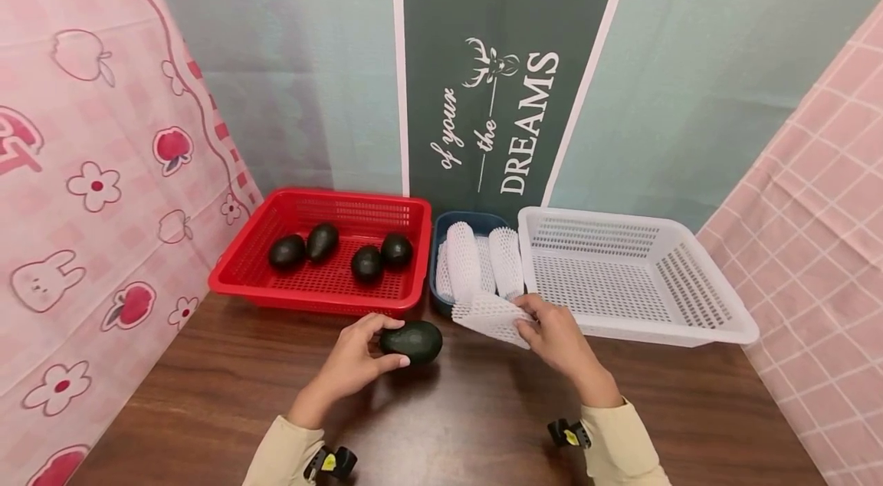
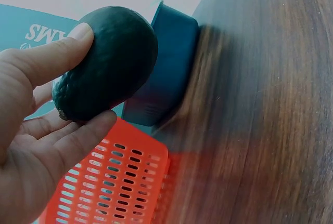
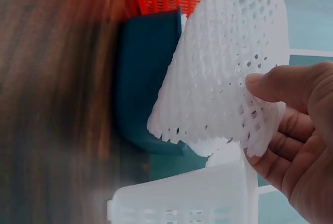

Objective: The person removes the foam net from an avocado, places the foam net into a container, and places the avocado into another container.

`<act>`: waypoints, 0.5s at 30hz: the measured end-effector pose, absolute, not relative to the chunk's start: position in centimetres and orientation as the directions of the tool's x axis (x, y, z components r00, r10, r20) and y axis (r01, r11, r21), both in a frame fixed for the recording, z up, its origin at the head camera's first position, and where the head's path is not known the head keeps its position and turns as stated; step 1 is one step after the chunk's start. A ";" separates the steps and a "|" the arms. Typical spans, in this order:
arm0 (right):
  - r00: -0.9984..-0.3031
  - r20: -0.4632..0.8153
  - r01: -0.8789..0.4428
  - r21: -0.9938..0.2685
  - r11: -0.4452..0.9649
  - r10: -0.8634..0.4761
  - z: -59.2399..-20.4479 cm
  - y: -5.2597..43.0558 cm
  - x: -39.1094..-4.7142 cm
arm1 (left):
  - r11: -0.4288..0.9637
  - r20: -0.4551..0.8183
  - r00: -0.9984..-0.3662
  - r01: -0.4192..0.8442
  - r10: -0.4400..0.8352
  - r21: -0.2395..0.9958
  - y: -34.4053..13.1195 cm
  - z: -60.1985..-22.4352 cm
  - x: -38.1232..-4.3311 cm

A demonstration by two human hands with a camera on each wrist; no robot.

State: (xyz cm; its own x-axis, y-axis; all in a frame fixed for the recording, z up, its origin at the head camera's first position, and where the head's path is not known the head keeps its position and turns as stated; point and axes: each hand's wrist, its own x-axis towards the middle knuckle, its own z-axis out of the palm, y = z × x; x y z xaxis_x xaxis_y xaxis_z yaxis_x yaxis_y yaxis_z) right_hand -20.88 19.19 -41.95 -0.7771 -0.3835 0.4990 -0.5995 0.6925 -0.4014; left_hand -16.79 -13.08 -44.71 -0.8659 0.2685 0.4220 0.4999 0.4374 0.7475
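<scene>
My left hand [image 1: 356,357] grips a dark green avocado [image 1: 411,343] by its narrow end, thumb on one side and fingers on the other. The left wrist view shows the avocado [image 2: 112,60] held in front of the blue bin. In my right hand [image 1: 556,336] a white foam net sleeve [image 1: 491,317] is pinched near one end, flattened and slanting toward the avocado. Seen from the right wrist, the sleeve [image 3: 221,73] spreads wide, with the thumb on its mesh. More foam net sleeves [image 1: 464,256] lie in the blue bin [image 1: 439,229] just behind the hands.
At the left, a red basket [image 1: 317,302] holds several avocados [image 1: 322,242]. On the right stands a white basket [image 1: 638,329] with slotted walls. All the containers line up along the back of the brown wooden table [image 1: 476,425], before a printed cloth [image 1: 497,87].
</scene>
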 end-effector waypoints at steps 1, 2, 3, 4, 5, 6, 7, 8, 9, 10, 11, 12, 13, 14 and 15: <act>-0.777 0.501 -0.601 -0.406 0.689 -0.381 -41.8 19.2 -21.0 | 0.439 0.418 -0.868 0.496 0.268 0.749 -13.1 -44.6 -16.8; -0.774 0.506 -0.604 -0.410 0.684 -0.381 -41.6 19.2 -21.1 | 0.443 0.414 -0.871 0.492 0.266 0.750 -13.2 -44.5 -16.7; -0.771 0.511 -0.608 -0.412 0.679 -0.380 -41.5 19.2 -21.3 | 0.445 0.409 -0.874 0.486 0.264 0.752 -13.3 -44.5 -16.7; -0.768 0.517 -0.611 -0.416 0.673 -0.378 -41.4 19.2 -21.5 | 0.446 0.404 -0.877 0.481 0.262 0.755 -13.4 -44.4 -16.7; -0.765 0.524 -0.614 -0.419 0.669 -0.374 -41.3 19.2 -21.6 | 0.445 0.400 -0.879 0.476 0.258 0.758 -13.4 -44.3 -16.7; -0.763 0.531 -0.617 -0.424 0.663 -0.370 -41.1 19.2 -21.8 | 0.443 0.395 -0.883 0.470 0.254 0.764 -13.5 -44.2 -16.6; -0.760 0.537 -0.619 -0.429 0.657 -0.365 -41.0 19.2 -22.0 | 0.439 0.392 -0.885 0.465 0.253 0.769 -13.6 -44.1 -16.6; -0.758 0.544 -0.622 -0.435 0.651 -0.361 -40.9 19.3 -22.1 | 0.436 0.391 -0.886 0.464 0.251 0.771 -13.7 -44.0 -16.6; -0.757 0.550 -0.622 -0.439 0.648 -0.353 -40.8 19.3 -22.3 | 0.431 0.390 -0.886 0.463 0.250 0.774 -13.7 -44.0 -16.5; -0.757 0.555 -0.621 -0.445 0.646 -0.345 -40.7 19.3 -22.4 | 0.430 0.393 -0.885 0.464 0.249 0.774 -13.8 -43.9 -16.5; -0.757 0.559 -0.620 -0.448 0.644 -0.339 -40.7 19.3 -22.6 | 0.429 0.395 -0.885 0.465 0.246 0.775 -13.9 -43.9 -16.5; -0.757 0.563 -0.619 -0.452 0.643 -0.333 -40.6 19.3 -22.8 | 0.432 0.398 -0.885 0.466 0.243 0.772 -14.0 -43.8 -16.5; -0.755 0.568 -0.619 -0.453 0.641 -0.328 -40.5 19.2 -22.9 | 0.436 0.400 -0.885 0.466 0.239 0.770 -14.1 -43.7 -16.4; -0.753 0.574 -0.620 -0.454 0.640 -0.322 -40.4 19.2 -23.1 | 0.441 0.402 -0.885 0.465 0.235 0.768 -14.1 -43.6 -16.4; -0.754 0.577 -0.616 -0.456 0.642 -0.314 -40.3 19.2 -23.2 | 0.447 0.402 -0.887 0.463 0.229 0.766 -14.2 -43.5 -16.4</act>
